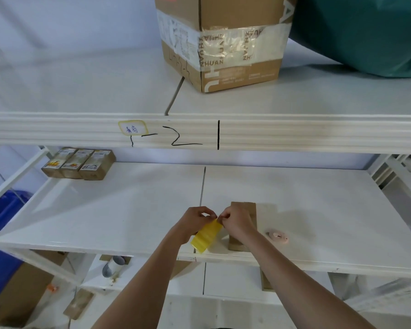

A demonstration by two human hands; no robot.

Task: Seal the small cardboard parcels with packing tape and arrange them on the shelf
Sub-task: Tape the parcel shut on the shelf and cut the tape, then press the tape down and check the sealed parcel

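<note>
A yellow roll of packing tape (205, 237) hangs just above the front of the middle shelf (128, 210). My left hand (193, 223) grips the roll from the left. My right hand (234, 222) pinches the tape's top edge with its fingertips. Behind my right hand lies a small brown cardboard parcel (246, 208), partly hidden by the hand and wrist. Three small cardboard parcels with printed labels (78, 163) stand side by side at the back left of the same shelf.
A small pink object (277, 236) lies on the shelf right of the parcel. On the upper shelf stand a large taped carton (223, 41) and a green bag (365, 32). Blue bins (3, 210) sit at the left; cardboard pieces lie on the shelf below.
</note>
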